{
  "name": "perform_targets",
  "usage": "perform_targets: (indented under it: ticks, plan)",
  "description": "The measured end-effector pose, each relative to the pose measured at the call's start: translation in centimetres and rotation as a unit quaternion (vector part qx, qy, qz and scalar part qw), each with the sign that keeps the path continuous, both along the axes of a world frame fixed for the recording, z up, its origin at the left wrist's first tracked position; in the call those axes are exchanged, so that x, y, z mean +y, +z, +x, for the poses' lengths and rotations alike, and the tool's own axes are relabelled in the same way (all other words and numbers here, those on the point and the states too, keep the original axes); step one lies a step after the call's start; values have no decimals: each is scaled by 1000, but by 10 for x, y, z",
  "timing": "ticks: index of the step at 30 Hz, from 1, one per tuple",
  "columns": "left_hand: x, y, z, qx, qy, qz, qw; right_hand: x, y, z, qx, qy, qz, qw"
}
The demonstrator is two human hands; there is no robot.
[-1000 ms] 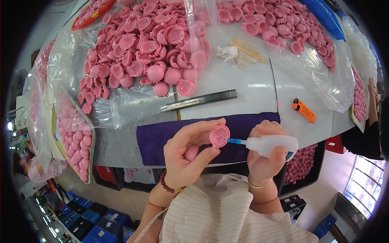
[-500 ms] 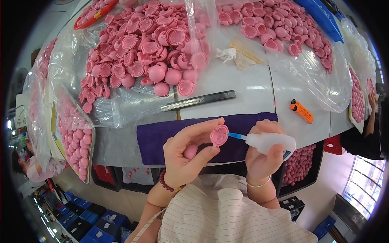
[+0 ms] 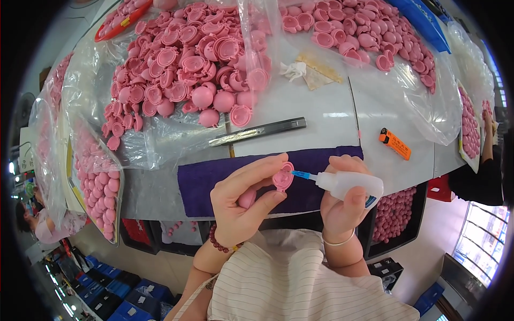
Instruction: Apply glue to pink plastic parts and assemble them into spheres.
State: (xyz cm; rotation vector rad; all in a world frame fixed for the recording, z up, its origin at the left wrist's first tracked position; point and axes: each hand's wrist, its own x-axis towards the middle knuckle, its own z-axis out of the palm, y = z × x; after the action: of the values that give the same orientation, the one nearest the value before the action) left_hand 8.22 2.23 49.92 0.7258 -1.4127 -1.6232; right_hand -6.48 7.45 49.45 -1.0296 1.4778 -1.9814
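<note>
My left hand (image 3: pixel 241 202) holds a pink plastic half-shell (image 3: pixel 283 177) between thumb and fingertips, its hollow side turned toward the right. A second pink rounded piece (image 3: pixel 247 198) sits in the same palm; whether the two are joined is hidden. Closed around a white squeeze bottle (image 3: pixel 350 185) is my right hand (image 3: pixel 342 208). The bottle lies tilted almost level, and its thin blue nozzle tip (image 3: pixel 301 174) reaches the rim of the shell's hollow. Below both hands a dark purple cloth (image 3: pixel 201 184) is spread along the table's near edge.
Beyond the cloth lie a dark metal bar (image 3: pixel 257 132) and an orange lighter-shaped object (image 3: pixel 395 144). Heaps of pink shells (image 3: pixel 176 64) rest on clear plastic at the back. A tray of pink balls (image 3: pixel 99 198) stands left; a black bin (image 3: pixel 415 214) is below right.
Both hands have shifted slightly left in the picture with what they hold. The shell is turned a little more edge-on, and the nozzle tip still meets it.
</note>
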Motion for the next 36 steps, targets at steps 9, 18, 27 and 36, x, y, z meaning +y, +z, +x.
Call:
perform_targets:
  ticks: [9, 18, 27, 36]
  plan:
    - [-4, -18, 11, 202, -65, 79, 974, 0, -6, -5, -76, -26, -128, 988]
    - [-4, -20, 17, 314, -117, 172, 926, -23, 24, -60, 291, 1, 229, 929]
    - [-5, -13, 17, 361, -50, 261, 894, 14, 28, -9, 308, -49, 23, 950]
    - [-5, -16, 19, 349, -15, 206, 914, -16, 15, 58, 352, 190, 38, 916]
